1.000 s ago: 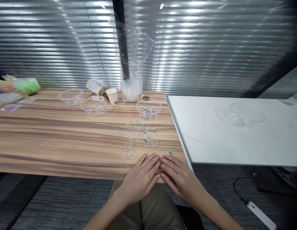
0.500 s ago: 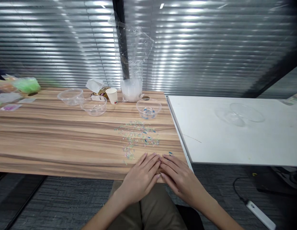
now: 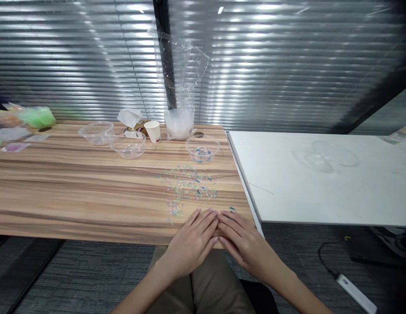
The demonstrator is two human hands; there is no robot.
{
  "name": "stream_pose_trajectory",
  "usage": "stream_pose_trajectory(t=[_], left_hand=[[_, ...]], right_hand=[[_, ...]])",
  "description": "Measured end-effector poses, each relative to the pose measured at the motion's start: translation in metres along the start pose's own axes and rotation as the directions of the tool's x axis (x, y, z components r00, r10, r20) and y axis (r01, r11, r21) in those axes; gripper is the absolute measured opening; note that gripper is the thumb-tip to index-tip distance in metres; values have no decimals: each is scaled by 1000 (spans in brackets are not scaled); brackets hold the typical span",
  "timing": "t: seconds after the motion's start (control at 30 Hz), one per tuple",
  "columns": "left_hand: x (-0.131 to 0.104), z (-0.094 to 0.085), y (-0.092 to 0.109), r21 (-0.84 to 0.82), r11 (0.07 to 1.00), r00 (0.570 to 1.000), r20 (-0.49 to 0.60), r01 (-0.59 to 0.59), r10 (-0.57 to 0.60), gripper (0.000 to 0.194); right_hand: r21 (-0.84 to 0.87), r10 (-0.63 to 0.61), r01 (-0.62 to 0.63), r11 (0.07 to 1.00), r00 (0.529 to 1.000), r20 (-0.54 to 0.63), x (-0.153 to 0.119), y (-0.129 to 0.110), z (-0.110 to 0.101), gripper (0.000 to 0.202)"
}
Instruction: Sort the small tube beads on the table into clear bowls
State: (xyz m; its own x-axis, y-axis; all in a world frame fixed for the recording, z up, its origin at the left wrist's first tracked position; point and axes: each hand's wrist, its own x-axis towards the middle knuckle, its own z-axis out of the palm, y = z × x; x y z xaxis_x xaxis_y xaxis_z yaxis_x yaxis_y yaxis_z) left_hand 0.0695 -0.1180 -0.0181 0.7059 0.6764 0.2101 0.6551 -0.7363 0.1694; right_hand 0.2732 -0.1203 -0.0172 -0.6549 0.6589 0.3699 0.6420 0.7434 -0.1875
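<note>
My left hand [image 3: 193, 240] rests at the wooden table's front edge, fingers stretched out and palm down. Beside it lies my right hand [image 3: 240, 237], also flat, its fingertips meeting those of the left. Neither hand shows anything held. Just beyond the right fingertips is a small blue piece [image 3: 232, 209]. Farther up the table, many tiny tube-like beads [image 3: 183, 187], pale green, pink and clear with a few blue ones, lie scattered. Behind them stands a clear round bowl [image 3: 203, 150] with blue pieces in its bottom.
Two clear bowls [image 3: 128, 150] stand at the back left near a paper cup [image 3: 153, 131] and a tissue pack [image 3: 134, 124]. A tall plastic bag [image 3: 180, 122] holds stacked tubs. Clear lids [image 3: 335, 153] lie on the white table [image 3: 294, 205]. Bagged colourful material [image 3: 36, 115] sits far left.
</note>
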Motion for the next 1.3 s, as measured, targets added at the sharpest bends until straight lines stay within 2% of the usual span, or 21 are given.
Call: stream_pose_trajectory(t=[1.3], left_hand=[[0, 1, 0, 11, 1000, 1000, -15, -1, 1, 39]], right_hand=[[-2, 5, -5, 1000, 1000, 22, -2, 0, 1, 34]])
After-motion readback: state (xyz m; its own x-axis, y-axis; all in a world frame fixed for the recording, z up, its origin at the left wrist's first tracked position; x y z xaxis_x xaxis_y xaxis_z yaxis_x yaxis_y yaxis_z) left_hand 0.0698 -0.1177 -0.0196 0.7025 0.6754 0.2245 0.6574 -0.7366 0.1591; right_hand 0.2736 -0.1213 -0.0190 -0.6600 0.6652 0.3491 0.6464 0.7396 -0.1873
